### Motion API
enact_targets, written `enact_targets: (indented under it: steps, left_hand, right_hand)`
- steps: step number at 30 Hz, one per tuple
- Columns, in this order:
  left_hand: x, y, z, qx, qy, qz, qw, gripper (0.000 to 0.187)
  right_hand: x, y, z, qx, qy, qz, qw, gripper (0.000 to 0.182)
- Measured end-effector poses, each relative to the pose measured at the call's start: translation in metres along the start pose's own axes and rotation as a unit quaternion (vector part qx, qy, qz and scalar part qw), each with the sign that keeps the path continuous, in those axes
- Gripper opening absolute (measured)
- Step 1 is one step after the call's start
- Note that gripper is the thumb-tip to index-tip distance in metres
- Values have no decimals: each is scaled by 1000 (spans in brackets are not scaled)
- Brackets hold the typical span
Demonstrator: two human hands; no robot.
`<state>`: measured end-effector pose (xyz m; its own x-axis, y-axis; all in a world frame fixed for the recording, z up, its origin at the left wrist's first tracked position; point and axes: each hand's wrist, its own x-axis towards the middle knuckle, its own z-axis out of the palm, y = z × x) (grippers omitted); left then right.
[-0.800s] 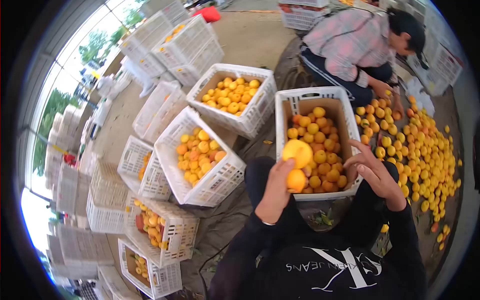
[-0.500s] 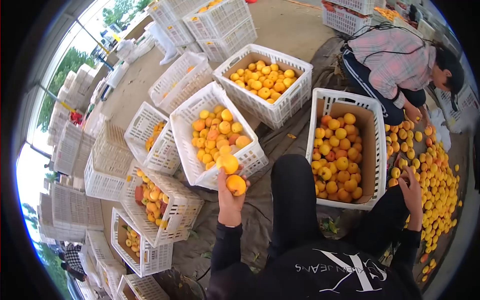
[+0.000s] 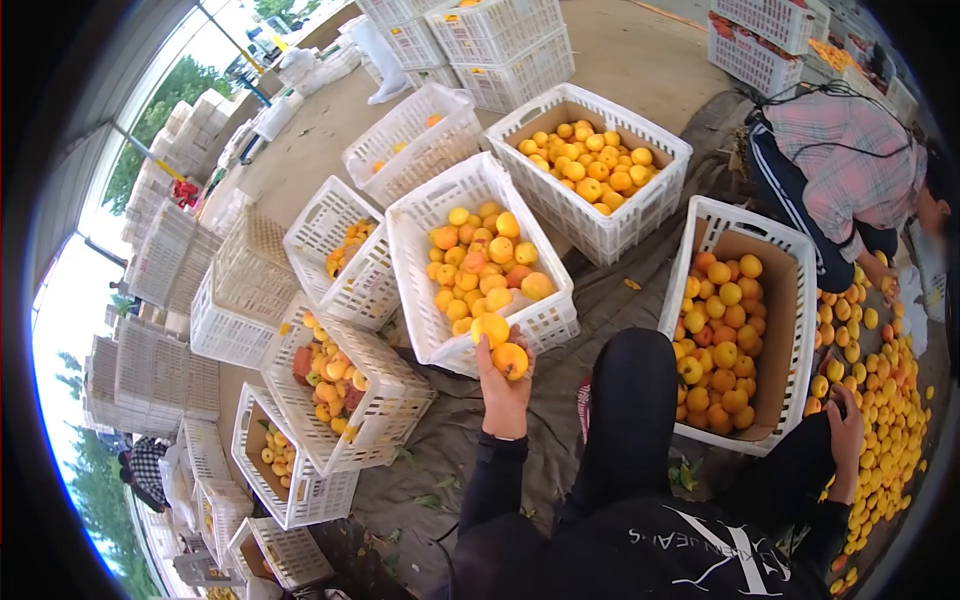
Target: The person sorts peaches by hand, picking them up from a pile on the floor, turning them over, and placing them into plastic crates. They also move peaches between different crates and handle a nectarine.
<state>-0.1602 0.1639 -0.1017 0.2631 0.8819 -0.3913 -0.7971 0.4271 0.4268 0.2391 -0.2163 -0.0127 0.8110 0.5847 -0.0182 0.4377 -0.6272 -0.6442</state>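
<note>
My left hand is closed around two yellow peaches: an upper peach at the fingertips and a lower peach against the fingers. It is held over the near edge of a white crate lined in white and partly filled with peaches. On the right, my right hand hangs beside my knee with fingers loosely bent and apart. Its fingertips are close to peaches at the edge of a large loose pile on the ground. No peach shows in that hand.
A cardboard-lined crate of peaches stands right of my knee, another crate beyond it. More crates stand at left, with stacked crates behind. A person in a plaid shirt bends over the pile at right.
The view has swung left, so the crates and the other person appear farther right. My left hand still holds both peaches. My right hand stays by the pile, its fingers slightly lower.
</note>
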Motion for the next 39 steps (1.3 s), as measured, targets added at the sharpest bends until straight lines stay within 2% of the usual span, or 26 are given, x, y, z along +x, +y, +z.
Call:
enact_targets:
  steps: [4, 6, 7, 8, 10, 11, 13, 16, 20, 22, 25, 26, 27, 29, 32, 35, 36, 39]
  left_hand:
    - [2, 14, -9, -1, 42, 27, 999, 43]
    - [31, 50, 5, -23, 59, 92, 994, 40]
    - [14, 77, 55, 50, 12, 193, 980, 37]
    - [56, 114, 46, 156, -50, 344, 924, 43]
    - [102, 206, 81, 221, 23, 530, 818, 57]
    - [123, 257, 94, 255, 87, 595, 757, 52]
    - [113, 318, 119, 218, 34, 617, 756, 47]
    - [82, 330, 145, 157, -68, 600, 782, 45]
    - [68, 268, 133, 213, -147, 520, 814, 49]
    - [65, 227, 127, 203, -174, 469, 842, 52]
    - [64, 166, 125, 132, -263, 364, 884, 56]
    - [67, 145, 126, 130, -258, 332, 898, 67]
    - [67, 126, 128, 128, -270, 306, 904, 65]
    - [58, 81, 146, 235, -196, 318, 897, 58]
    - [61, 28, 153, 367, -174, 345, 846, 54]
    - [63, -7, 161, 413, -149, 365, 821, 55]
    - [64, -13, 163, 411, -151, 351, 828, 53]
    - [69, -25, 158, 431, -156, 397, 795, 52]
  right_hand:
    - [4, 0, 0, -24, -7, 5, 1000, 30]
    - [6, 1, -1, -36, -8, -3, 999, 31]
    - [8, 1, -1, -42, -9, -7, 999, 31]
    - [9, 1, -2, -42, -25, 1, 999, 32]
    - [8, 5, -1, -50, -18, 3, 999, 32]
    - [9, 5, -1, -50, -8, 4, 999, 32]
    - [4, 0, -5, -43, 7, 10, 999, 32]
    - [-1, 3, 1, -10, 27, 11, 1000, 32]
    - [1, -2, 4, -28, 23, 0, 999, 31]
    - [5, -2, 3, -51, 25, -19, 998, 31]
    - [5, -10, 3, -79, 23, -33, 996, 30]
    - [4, -15, 2, -79, 22, -28, 996, 30]
    - [2, -20, 2, -73, 27, -20, 997, 29]
    - [1, -15, 1, -55, 28, -7, 998, 30]
    - [2, -7, 1, -21, 34, 1, 999, 30]
    - [3, -12, 0, -22, 22, 26, 999, 30]
    - [4, -14, -1, -22, 18, 29, 999, 29]
    - [7, -9, 0, 4, 11, 28, 1000, 30]
